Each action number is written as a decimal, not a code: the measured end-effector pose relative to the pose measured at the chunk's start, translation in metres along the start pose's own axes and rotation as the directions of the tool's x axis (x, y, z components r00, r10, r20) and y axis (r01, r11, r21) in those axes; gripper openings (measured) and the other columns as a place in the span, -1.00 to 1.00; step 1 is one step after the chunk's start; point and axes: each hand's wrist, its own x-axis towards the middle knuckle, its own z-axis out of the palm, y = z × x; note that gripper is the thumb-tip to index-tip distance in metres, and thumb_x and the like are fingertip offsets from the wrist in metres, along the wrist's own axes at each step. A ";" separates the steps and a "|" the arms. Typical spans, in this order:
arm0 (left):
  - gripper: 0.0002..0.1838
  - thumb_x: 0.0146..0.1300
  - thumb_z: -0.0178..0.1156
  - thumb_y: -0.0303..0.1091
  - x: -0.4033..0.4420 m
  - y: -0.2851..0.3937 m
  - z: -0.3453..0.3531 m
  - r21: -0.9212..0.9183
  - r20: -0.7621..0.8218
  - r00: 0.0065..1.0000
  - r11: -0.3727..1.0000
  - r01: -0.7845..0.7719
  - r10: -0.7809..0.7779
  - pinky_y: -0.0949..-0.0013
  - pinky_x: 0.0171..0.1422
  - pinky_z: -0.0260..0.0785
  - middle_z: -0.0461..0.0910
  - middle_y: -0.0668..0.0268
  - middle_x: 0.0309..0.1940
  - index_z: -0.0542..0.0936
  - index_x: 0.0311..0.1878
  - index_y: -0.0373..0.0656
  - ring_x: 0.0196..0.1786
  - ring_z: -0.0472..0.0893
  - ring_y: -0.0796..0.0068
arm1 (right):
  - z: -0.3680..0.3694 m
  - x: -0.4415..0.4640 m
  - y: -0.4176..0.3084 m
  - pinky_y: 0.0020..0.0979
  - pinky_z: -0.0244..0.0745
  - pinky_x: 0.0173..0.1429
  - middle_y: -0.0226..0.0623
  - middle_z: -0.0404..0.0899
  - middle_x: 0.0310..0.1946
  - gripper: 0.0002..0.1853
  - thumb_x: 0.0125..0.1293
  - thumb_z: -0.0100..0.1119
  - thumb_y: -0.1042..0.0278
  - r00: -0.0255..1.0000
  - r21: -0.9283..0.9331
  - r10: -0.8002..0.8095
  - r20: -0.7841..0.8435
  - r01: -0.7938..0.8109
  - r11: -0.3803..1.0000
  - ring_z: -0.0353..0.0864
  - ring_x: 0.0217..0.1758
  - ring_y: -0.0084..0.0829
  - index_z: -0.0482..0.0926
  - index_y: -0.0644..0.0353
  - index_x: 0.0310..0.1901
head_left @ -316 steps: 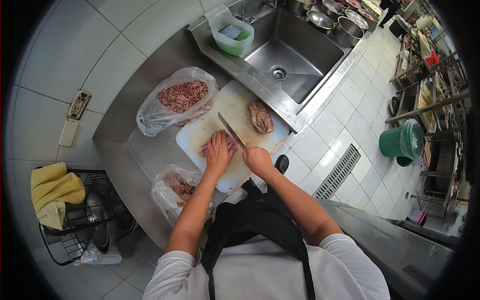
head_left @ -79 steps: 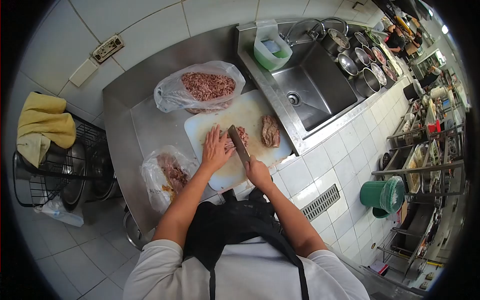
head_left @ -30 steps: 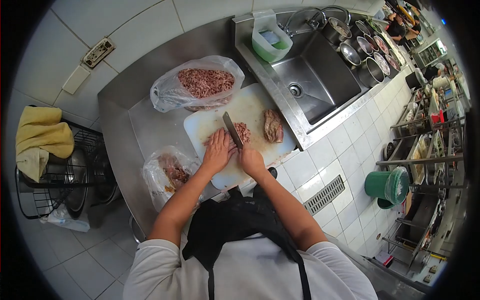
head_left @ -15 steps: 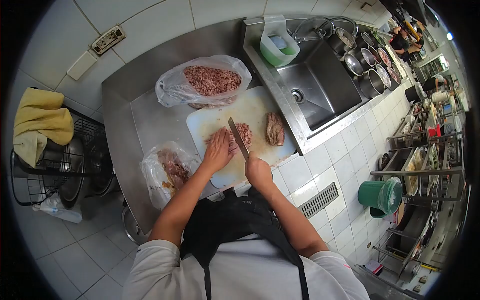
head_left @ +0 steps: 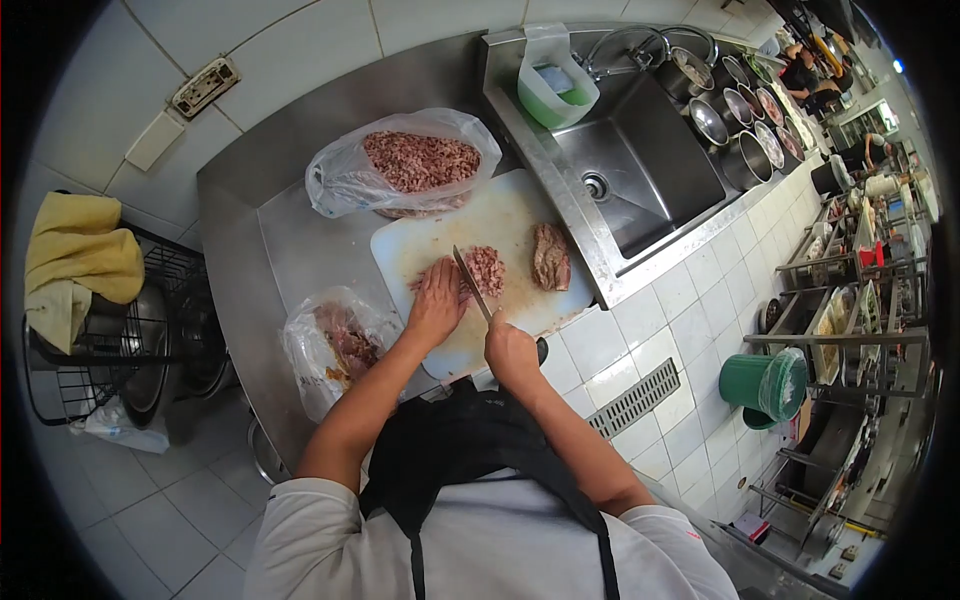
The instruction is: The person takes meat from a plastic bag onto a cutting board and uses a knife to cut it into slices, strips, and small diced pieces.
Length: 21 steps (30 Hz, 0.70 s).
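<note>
My right hand (head_left: pixel 512 352) is closed around the handle of a kitchen knife (head_left: pixel 472 284), whose blade points away from me and lies between sliced meat and chopped meat. On the left, my left hand (head_left: pixel 436 308) presses the sliced meat (head_left: pixel 441 270) against the white cutting board (head_left: pixel 405 240), its fingers close to the blade. Small chopped meat pieces (head_left: pixel 487 270) lie just right of the knife. A larger uncut chunk of meat (head_left: pixel 550 258) rests at the board's right side.
Beyond the board sits a plastic bag of chopped meat (head_left: pixel 420 163); another bag with meat pieces (head_left: pixel 345 340) lies left of my forearm. At right are a steel sink (head_left: pixel 640 170) and a green soap container (head_left: pixel 557 95). Several metal pots (head_left: pixel 745 165) stand past the sink.
The knife blade has shifted slightly left, closer to my left fingers, and its tip is lower in view. My right hand has turned a little; my left hand stays on the sliced meat.
</note>
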 end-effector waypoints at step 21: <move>-0.13 0.34 0.30 -0.10 0.005 -0.001 0.007 0.058 0.086 0.996 0.998 0.004 -0.009 -0.02 0.72 0.04 0.25 -0.19 0.53 0.23 0.52 -0.50 0.60 0.23 -0.12 | 0.027 0.009 0.011 0.05 0.66 -0.34 0.13 0.70 -0.48 -0.88 0.34 0.07 0.49 0.997 0.170 0.054 0.057 -0.062 0.983 0.76 -0.42 0.14 0.42 0.32 -0.15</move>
